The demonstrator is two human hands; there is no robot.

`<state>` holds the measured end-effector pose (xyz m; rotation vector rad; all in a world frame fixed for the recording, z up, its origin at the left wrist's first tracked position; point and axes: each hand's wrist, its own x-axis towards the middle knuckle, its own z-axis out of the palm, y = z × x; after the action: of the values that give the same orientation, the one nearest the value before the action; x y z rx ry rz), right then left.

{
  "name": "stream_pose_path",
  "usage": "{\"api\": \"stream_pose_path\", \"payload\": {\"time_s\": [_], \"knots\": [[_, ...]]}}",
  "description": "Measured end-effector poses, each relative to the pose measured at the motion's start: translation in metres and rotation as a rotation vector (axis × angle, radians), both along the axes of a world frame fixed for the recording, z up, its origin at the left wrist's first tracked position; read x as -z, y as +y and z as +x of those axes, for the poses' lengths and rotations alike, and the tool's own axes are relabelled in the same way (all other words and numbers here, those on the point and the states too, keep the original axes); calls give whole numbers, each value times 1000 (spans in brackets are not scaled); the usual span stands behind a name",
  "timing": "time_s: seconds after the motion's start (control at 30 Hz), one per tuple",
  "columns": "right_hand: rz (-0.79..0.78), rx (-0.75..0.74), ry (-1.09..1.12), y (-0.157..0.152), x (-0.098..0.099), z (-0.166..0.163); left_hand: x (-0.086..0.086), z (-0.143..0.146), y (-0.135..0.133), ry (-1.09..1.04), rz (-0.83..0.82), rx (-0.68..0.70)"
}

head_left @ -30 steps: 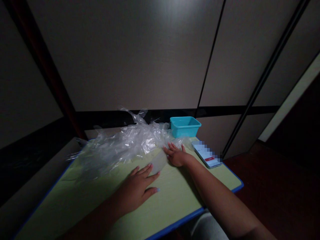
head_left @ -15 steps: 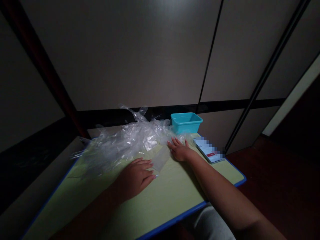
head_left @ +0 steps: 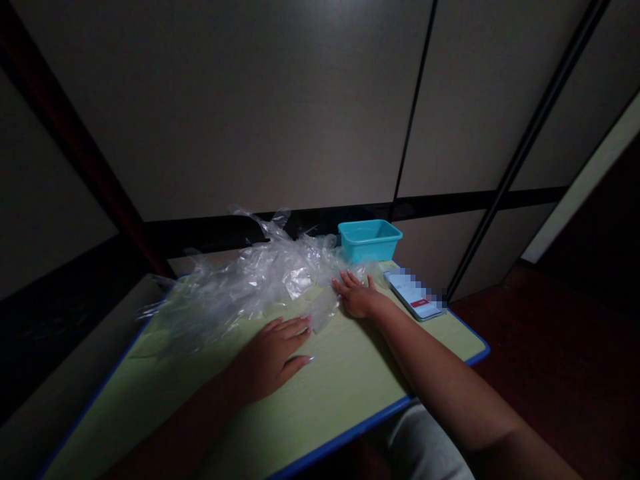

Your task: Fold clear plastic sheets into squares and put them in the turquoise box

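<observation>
Between my two hands a small clear plastic bag lies flat on the table. My left hand is palm down, fingers stretched and thumb apart, its fingertips at the bag's near left edge. Palm down as well, my right hand has spread fingers and rests beside the bag's right edge, close to more clear plastic. A loose heap of crumpled clear plastic bags covers the back left of the table. Whether either palm touches plastic underneath is hidden.
A turquoise plastic basket stands at the table's back edge. To the right of my right hand lies a phone with a lit screen, partly pixelated. Pale cabinet panels rise right behind the table, whose rim is blue.
My left thumb has moved away from the fingers, and the left fingertips are slightly farther forward. The small bag's near end looks drawn up and more wrinkled. The view has shifted slightly.
</observation>
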<state>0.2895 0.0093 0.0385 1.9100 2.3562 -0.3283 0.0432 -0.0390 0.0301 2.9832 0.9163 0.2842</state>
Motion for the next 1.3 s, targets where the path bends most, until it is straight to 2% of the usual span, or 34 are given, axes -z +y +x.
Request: {"api": "stream_pose_path", "payload": {"time_s": [0.27, 0.53, 1.0, 1.3], "knots": [[214, -106, 130, -7, -7, -6, -3, 0, -1, -51, -39, 58], [-30, -180, 85, -9, 2, -17, -1, 1, 0, -41, -16, 67], [-61, -190, 93, -12, -3, -16, -2, 0, 0, -69, -23, 124], [-56, -194, 125, -13, -4, -15, -3, 0, -1, -84, 57, 70]]}}
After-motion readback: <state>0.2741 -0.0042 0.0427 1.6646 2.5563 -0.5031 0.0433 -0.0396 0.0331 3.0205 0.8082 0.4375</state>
